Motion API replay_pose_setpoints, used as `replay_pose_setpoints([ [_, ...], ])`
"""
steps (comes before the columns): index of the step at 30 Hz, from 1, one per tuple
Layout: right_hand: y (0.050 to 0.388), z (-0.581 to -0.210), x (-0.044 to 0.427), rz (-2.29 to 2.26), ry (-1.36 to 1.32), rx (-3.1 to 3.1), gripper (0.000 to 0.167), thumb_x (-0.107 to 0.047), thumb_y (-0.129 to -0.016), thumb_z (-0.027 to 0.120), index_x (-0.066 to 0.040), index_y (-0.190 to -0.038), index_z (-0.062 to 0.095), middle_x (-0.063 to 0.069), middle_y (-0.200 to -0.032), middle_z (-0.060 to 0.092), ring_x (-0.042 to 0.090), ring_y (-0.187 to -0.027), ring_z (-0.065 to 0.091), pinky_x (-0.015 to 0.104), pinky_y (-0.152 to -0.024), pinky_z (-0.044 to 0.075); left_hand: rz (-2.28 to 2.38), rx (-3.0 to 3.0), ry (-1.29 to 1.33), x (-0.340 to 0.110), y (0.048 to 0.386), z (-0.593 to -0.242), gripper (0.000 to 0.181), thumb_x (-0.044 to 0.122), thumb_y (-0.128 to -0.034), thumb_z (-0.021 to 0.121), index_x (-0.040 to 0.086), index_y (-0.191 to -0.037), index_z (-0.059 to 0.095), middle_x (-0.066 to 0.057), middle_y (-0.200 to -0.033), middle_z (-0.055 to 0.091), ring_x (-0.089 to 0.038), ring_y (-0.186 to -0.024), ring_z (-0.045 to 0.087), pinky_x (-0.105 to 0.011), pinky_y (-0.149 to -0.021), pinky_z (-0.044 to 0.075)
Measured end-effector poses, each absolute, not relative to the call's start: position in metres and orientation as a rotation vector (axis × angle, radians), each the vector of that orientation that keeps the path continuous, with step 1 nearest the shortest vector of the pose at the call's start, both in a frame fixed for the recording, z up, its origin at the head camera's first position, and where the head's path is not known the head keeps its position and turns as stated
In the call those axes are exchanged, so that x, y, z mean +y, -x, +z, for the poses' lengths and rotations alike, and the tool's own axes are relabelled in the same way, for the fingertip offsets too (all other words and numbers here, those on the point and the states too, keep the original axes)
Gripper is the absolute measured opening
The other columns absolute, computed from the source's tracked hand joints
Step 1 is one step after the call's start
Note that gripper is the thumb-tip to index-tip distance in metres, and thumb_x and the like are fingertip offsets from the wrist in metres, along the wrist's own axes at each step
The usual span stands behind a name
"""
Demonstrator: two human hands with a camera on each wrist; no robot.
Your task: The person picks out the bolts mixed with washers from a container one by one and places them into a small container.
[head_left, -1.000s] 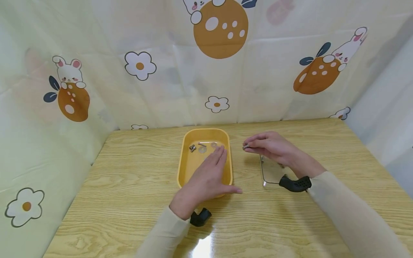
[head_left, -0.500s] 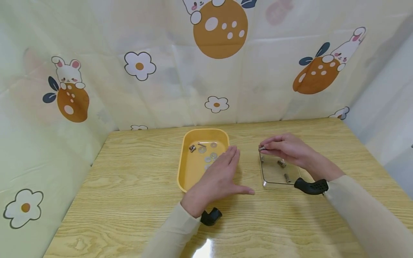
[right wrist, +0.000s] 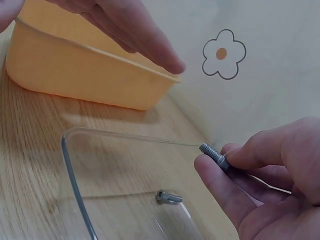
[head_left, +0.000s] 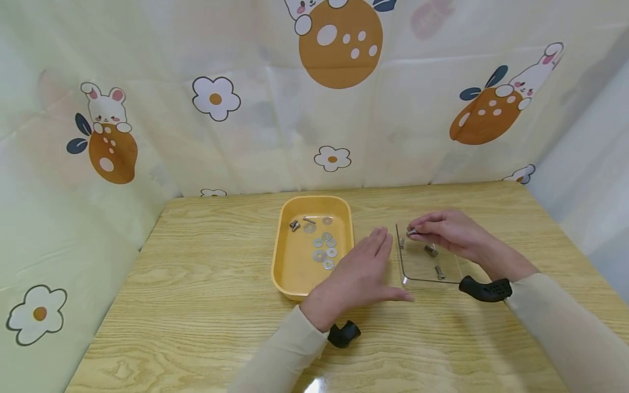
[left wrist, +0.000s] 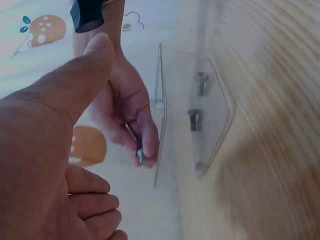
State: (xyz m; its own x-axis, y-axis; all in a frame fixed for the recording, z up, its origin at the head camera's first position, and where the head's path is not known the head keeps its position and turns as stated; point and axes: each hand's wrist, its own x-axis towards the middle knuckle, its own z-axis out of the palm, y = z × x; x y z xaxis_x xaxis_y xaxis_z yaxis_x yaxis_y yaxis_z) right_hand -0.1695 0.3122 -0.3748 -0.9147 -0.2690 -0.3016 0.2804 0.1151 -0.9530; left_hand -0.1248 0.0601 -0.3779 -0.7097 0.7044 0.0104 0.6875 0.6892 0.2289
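Observation:
A clear tray (head_left: 432,281) stands on the table at the right, with several bolts (head_left: 439,272) lying inside. Over its left part, the right hand (head_left: 454,234) pinches a metal bolt (right wrist: 214,156) between thumb and fingers, threaded end outward in the right wrist view. The left hand (head_left: 356,270) is held with straight fingers and thumb spread, between the yellow bin (head_left: 277,262) and the tray, holding nothing. In the left wrist view the right hand (left wrist: 125,107) shows beside the tray wall with the bolt tip (left wrist: 141,155) between its fingertips.
Several flat washers (head_left: 328,264), a long thin screw (head_left: 309,220) and bolts (head_left: 294,225) lie in the yellow bin. A patterned curtain (head_left: 265,131) hangs behind the wooden table (head_left: 196,284).
Both hands have moved to the right. The right hand has carried its bolt from beside the tray to above it, and the left hand has left the space over the bin.

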Motion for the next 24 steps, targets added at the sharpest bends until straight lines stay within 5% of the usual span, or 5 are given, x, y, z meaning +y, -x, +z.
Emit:
replay_pose_setpoints([
  [13,0.171,-0.389,0.305,-1.721,-0.031,2.109,0.039,-0.007,-0.101,0.052,0.02,-0.129,0.05,0.001,-0.106,0.068,0.004,-0.095,0.07,0.028,-0.092,0.057,0.181,2.853,-1.296,0.089,0.119,-0.391,0.082,0.056,-0.1,0.043,-0.003,-0.154,0.026,-0.016,-0.162,0.027,-0.025,-0.152,0.025,-0.03,-0.122,0.027],
  [24,0.171,-0.396,0.299,-1.679,-0.04,2.119,0.04,-0.004,-0.101,0.048,0.02,-0.133,0.045,-0.001,-0.103,0.068,0.002,-0.093,0.068,0.025,-0.091,0.057,0.05,2.955,-1.404,0.093,0.115,-0.4,0.064,0.04,-0.1054,0.043,-0.005,-0.15,0.035,-0.02,-0.156,0.038,-0.027,-0.146,0.037,-0.032,-0.117,0.037],
])
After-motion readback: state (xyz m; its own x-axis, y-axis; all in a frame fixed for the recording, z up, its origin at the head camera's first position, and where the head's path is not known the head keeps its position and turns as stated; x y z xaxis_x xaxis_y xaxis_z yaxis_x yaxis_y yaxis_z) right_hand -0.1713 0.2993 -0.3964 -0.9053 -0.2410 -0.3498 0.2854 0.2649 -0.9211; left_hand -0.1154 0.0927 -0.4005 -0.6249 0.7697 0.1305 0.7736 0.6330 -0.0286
